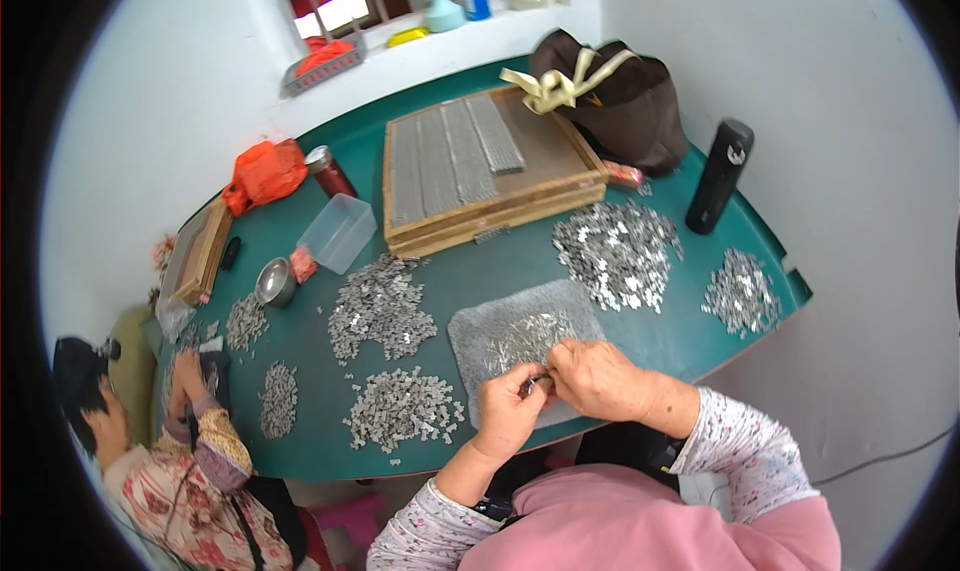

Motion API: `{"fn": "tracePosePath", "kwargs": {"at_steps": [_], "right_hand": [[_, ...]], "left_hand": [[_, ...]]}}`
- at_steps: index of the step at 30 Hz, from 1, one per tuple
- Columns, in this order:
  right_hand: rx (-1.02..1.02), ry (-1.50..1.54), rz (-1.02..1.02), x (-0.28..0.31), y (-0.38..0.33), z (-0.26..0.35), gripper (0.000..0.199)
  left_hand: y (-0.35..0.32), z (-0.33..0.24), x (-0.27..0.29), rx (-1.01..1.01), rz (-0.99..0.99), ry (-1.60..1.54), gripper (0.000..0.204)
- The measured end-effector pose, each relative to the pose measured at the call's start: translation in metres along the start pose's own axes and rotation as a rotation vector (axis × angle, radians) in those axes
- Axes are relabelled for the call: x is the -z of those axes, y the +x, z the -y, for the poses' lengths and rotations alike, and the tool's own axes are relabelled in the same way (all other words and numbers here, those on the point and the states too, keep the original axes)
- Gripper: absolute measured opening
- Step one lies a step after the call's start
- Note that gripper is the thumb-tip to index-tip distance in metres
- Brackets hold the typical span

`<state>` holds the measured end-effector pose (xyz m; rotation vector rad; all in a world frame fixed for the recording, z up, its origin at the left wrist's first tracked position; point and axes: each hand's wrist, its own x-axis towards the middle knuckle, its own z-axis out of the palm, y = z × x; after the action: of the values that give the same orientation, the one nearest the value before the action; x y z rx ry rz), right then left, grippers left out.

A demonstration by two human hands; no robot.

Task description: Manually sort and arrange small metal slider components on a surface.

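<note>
Over the front of a grey felt mat (470, 336), my two hands meet. My left hand (508, 409) is closed round a small dark metal piece (534, 383), which shows between thumb and fingers. Pressed against it, my right hand (600, 379) has its fingers pinched together; whatever is in them is hidden. Thin shiny metal pins (530, 336) lie scattered on the mat. To the left is a heap of small flat metal parts (403, 409), with another metal heap (382, 306) behind it. A brighter heap of metal pieces (617, 254) lies beyond the mat to the right.
Wooden trays (490, 226) with rows of metal strips stand at the back. Around them are a brown bag (625, 101), a black bottle (720, 176), a clear plastic box (338, 233) and a metal bowl (275, 283). Another person (185, 461) works at the table's left end.
</note>
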<state>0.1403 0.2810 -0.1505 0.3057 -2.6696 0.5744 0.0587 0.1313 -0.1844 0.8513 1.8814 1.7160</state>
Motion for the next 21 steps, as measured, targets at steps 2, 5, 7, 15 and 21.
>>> {"fn": "tracePosePath", "kwargs": {"at_steps": [2,5,7,15,21], "right_hand": [[0.017,0.009,-0.004,0.0,0.006,0.007,0.019],[-0.041,0.001,-0.002,-0.006,0.005,0.016,0.016],[-0.006,0.022,-0.083,-0.012,0.007,0.019,0.016],[-0.007,0.063,-0.053,0.051,0.029,0.017,0.034],[0.332,0.05,-0.868,0.186,0.077,0.071,0.049]], "left_hand": [[-0.005,-0.004,0.006,0.062,-0.006,-0.075,0.01],[-0.008,-0.004,0.016,0.248,0.078,-0.409,0.012],[-0.013,-0.001,0.022,0.306,0.069,-0.521,0.013],[-0.002,-0.006,0.033,0.375,0.085,-0.717,0.013],[0.008,-0.012,0.067,0.288,0.007,-0.717,0.012]]}}
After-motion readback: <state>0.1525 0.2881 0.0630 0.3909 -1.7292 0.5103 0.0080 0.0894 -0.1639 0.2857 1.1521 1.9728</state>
